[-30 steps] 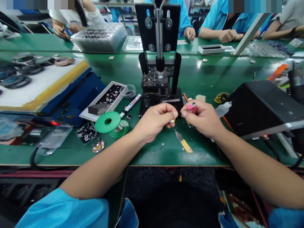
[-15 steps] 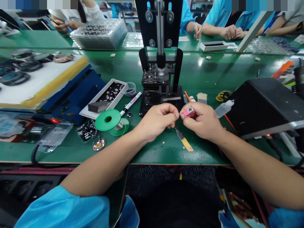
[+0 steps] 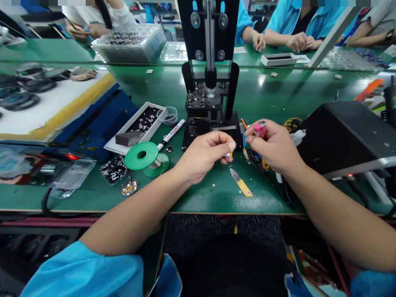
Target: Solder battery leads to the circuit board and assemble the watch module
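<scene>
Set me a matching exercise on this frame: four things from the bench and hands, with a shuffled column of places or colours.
Things:
1. lighter
2. small knife
3. spool
4. PAINT marker

Places or colours:
A. green
B. in the right hand
C. white with a black end
D. yellow-handled

Pairs: 1-B, 2-D, 3-A, 4-C
</scene>
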`<state>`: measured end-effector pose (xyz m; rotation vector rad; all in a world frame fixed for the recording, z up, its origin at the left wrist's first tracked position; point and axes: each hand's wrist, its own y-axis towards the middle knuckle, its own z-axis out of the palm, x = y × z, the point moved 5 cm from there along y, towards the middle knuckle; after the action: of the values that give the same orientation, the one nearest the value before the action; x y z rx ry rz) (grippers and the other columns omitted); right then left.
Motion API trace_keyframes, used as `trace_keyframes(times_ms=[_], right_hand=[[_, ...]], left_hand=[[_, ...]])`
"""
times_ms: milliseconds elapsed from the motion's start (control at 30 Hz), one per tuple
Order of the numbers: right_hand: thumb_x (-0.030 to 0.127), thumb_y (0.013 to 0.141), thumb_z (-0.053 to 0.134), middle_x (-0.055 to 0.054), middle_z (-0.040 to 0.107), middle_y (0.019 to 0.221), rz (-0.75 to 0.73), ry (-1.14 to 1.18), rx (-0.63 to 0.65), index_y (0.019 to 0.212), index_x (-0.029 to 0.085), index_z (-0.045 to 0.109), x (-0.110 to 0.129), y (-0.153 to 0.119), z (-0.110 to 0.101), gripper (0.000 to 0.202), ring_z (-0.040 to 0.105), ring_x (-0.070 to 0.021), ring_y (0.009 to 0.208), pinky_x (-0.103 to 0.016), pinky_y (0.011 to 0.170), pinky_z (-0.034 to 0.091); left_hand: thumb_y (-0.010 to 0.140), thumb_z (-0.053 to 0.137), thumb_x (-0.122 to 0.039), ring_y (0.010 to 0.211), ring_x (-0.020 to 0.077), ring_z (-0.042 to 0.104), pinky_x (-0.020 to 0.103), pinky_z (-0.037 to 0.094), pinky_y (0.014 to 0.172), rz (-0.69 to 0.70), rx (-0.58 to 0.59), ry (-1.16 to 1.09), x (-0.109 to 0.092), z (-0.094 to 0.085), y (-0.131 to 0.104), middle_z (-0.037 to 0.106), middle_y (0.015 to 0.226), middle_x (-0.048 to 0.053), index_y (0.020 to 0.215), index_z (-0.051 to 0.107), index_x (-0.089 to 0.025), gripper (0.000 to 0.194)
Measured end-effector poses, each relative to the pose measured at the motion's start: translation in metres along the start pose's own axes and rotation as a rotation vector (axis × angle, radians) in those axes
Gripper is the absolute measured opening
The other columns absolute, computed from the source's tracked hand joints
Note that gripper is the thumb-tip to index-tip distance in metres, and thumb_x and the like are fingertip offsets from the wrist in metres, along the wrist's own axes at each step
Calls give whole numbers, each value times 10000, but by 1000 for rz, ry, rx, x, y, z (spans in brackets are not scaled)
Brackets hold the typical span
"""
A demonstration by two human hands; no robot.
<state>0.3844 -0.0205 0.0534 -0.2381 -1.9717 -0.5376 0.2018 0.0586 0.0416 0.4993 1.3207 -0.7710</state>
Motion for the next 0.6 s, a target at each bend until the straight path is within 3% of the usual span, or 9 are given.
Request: trace_keyframes(times_ms=[300, 400, 600], right_hand=[[605, 944, 743, 29, 560, 707, 100, 153, 357, 790, 250, 553, -2, -7, 23, 432, 522, -151, 658, -309, 600, 416], [655, 951, 704, 28, 546, 683, 118, 143, 371, 745, 252, 521, 1, -10, 28, 489, 502, -144, 637, -309, 589, 396], [516, 909, 657, 37, 499, 640, 94, 92, 312, 705, 257, 479, 5, -12, 27, 374, 448, -139, 623, -314, 601, 321]], left_hand=[[684, 1066, -429, 688, 95, 701, 204, 554, 631, 39, -40, -154, -1, -3, 3, 738, 806, -23, 980, 739, -164, 514], [656, 1088, -442, 649, 82, 679, 180, 502, 567, 43, -39, -177, -2, -3, 3, 721, 773, -37, 955, 696, -172, 562], [647, 1093, -449, 616, 57, 637, 166, 474, 546, 42, -30, -189, -4, -2, 2, 722, 777, -36, 904, 676, -172, 563]])
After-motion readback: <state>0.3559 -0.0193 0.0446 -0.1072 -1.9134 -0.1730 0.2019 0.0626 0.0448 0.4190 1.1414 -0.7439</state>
